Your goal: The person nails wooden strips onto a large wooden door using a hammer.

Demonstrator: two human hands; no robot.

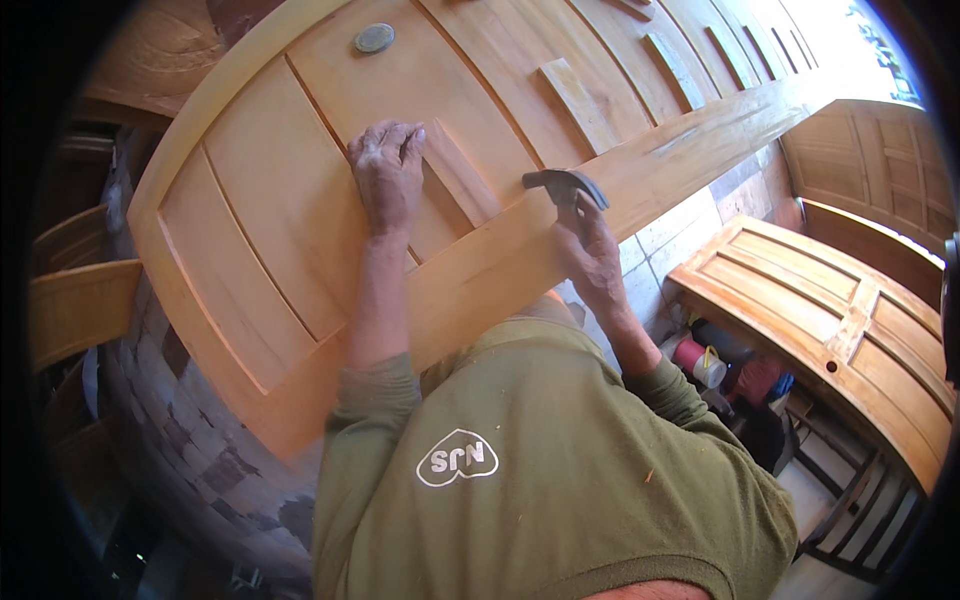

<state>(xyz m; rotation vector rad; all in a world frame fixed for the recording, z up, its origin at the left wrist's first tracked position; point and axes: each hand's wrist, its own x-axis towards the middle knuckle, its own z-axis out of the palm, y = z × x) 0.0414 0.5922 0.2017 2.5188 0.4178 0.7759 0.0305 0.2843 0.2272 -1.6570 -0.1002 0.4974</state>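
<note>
A large wooden door panel (260,225) with long grooves and a curved end lies before me. Over its left part is my left hand (388,180), closed with fingertips pinched together and whitish dust or paste on them. Whatever they hold is too small to make out. Just right of those fingers, a short wooden strip (460,175) lies on the panel. My right hand (590,250) is wrapped round the handle of a claw hammer (568,188); its dark head is over the panel's near edge board (500,265). Most of the handle is hidden by the hand.
A round metallic lid or disc (374,38) sits on the panel's far side. Several more strips, such as one wooden block (580,105), run along it to the right. Another panelled door (800,290) rests at right, above a pink-and-white bucket (700,362). Stacked wooden pieces (85,310) stand at left.
</note>
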